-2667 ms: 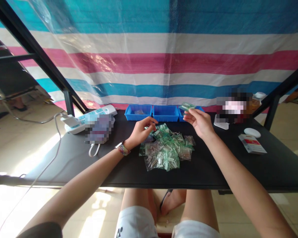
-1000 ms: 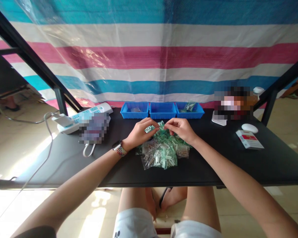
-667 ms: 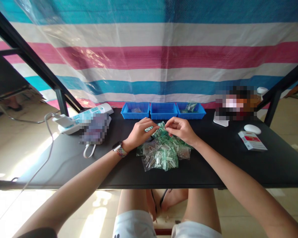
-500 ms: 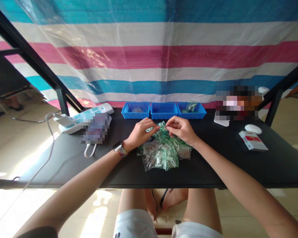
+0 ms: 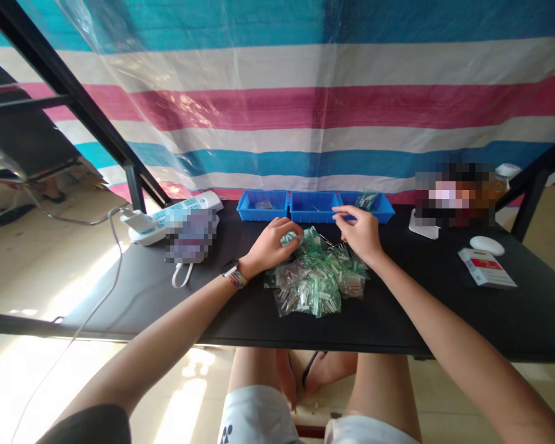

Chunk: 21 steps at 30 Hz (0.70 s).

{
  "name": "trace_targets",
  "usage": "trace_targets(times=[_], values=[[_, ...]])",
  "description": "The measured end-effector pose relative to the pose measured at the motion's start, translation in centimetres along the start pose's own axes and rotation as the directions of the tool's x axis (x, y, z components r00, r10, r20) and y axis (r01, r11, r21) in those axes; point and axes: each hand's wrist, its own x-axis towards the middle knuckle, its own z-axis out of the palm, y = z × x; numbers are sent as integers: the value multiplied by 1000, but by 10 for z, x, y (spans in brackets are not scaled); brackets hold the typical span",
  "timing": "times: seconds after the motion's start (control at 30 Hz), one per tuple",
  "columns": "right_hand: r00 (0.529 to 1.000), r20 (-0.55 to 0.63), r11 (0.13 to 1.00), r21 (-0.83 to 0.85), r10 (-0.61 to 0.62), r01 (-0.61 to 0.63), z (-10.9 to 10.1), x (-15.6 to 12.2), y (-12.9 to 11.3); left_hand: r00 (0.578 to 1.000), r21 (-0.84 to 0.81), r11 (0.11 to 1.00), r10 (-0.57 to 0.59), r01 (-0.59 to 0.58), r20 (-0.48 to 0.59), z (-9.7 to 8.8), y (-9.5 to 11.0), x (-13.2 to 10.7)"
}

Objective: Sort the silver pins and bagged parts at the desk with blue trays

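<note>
My left hand (image 5: 274, 243) is closed on a small green plastic bag (image 5: 288, 238), whose shiny end shows between the thumb and fingers. My right hand (image 5: 359, 231) is over the far part of the table, just in front of the middle blue bin (image 5: 311, 216) and the right blue bin (image 5: 383, 215). Its fingertips are a little apart with nothing visible between them. A tiny pale sliver (image 5: 316, 208) shows in the middle bin. Below both hands lies a pile of small clear and green bags (image 5: 312, 283) with short metallic pieces inside.
The left blue bin (image 5: 261, 213) holds a small clear bag. A power strip (image 5: 178, 216) with a plugged cable and a blurred object (image 5: 192, 237) lie at the left. To the right are a small box (image 5: 486, 269) and a white rounded object (image 5: 487, 245). A striped sheet (image 5: 277, 105) hangs behind.
My right hand has moved away from the left hand, forward and right towards the bins, and its fingertips have parted. The left hand stays over the pile. The view has shifted slightly.
</note>
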Motion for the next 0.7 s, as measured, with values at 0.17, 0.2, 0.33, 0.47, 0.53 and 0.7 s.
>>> trace_targets(times=[0.17,0.2,0.33,0.47,0.53,0.7], values=[[939,228,936,-180,-258,301,0,-17,2,979,40,998,37,-46,199,3,-6,-1],[908,297,920,-167,-297,355,2,-19,1,976,45,998,41,-51,215,3,-6,-1],[770,487,856,-82,-413,511,7,-23,0,961,43,995,76,-91,267,0,-6,-2],[730,544,834,-95,-413,543,6,-23,-4,963,50,995,69,-85,260,0,-7,-1],[721,565,827,-114,-402,551,5,-23,-4,967,48,996,61,-76,248,1,-7,-1],[733,547,829,-121,-403,546,7,-23,-1,971,22,996,74,-81,228,-2,-8,1]])
